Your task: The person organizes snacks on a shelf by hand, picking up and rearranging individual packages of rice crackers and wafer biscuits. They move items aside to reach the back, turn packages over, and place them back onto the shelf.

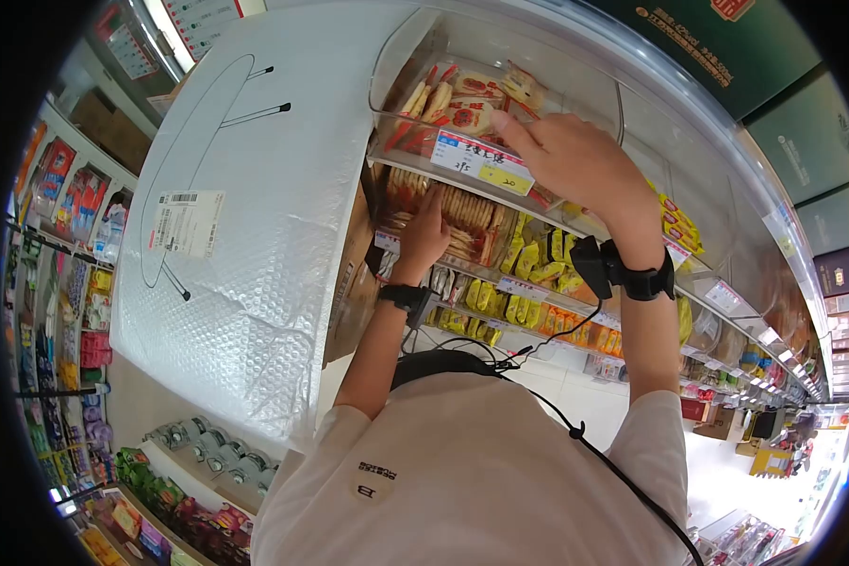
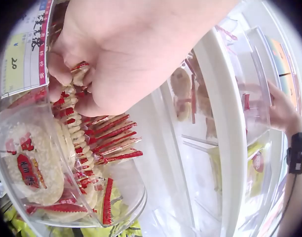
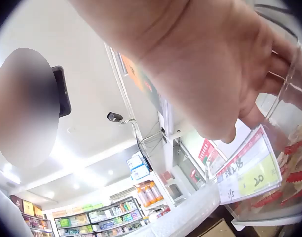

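My left hand (image 1: 424, 236) reaches into a clear bin on the second shelf, packed with a row of wrapped rice crackers (image 2: 74, 128). In the left wrist view its thumb and curled fingers pinch a wrapped cracker (image 2: 80, 75) near the bin's front, beside a price tag. Higher up, my right hand (image 1: 575, 165) is at the front wall of the top bin (image 3: 294, 69). Its thumb points out over the price tag (image 1: 486, 162), and its fingers reach over the rim, partly hidden. Red and white cracker packets (image 1: 467, 115) lie in that top bin, left of the hand.
Left of the shelves stands a large panel in silver bubble wrap (image 1: 245, 245). Yellow packets (image 1: 538, 259) fill neighbouring bins, and orange ones (image 1: 575, 325) sit lower. Green boxes (image 1: 811, 160) line the top right. A black cable (image 1: 623, 472) runs across the shirt. Another shelf (image 1: 66, 283) stands far left.
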`<action>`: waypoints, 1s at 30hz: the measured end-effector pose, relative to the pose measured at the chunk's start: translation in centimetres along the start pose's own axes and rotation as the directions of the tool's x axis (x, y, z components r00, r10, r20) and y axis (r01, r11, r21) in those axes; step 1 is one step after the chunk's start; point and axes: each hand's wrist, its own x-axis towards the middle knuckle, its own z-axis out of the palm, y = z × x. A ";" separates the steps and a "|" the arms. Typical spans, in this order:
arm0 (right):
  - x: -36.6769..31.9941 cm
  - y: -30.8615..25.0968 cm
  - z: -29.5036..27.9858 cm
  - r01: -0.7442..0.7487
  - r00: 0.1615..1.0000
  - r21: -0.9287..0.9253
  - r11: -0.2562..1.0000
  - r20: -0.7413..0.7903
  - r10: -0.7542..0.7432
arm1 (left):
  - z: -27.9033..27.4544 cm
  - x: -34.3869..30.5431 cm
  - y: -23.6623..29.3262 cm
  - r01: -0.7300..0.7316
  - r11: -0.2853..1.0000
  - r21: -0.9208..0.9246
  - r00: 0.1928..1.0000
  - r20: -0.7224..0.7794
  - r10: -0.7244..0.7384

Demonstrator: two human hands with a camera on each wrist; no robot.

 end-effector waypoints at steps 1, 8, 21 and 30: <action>0.0 0.1 0.0 0.001 1.000 0.014 1.000 0.001 -0.001 | -0.1 0.0 -0.1 0.005 1.000 0.005 1.000 0.011 -0.005; -1.0 -0.3 0.7 0.028 0.979 -0.017 0.999 -0.203 -0.031 | -0.1 -0.1 -0.1 0.005 1.000 -0.006 1.000 0.011 -0.005; -1.0 -0.2 0.7 0.082 0.983 -0.182 0.980 -0.145 -0.109 | -0.7 -0.2 0.5 0.021 0.998 -0.062 0.999 0.028 -0.019; -1.1 0.1 0.3 0.067 0.962 -0.033 0.997 -0.264 -0.073 | 0.3 0.0 -0.4 -0.030 1.000 -0.007 1.000 0.000 0.030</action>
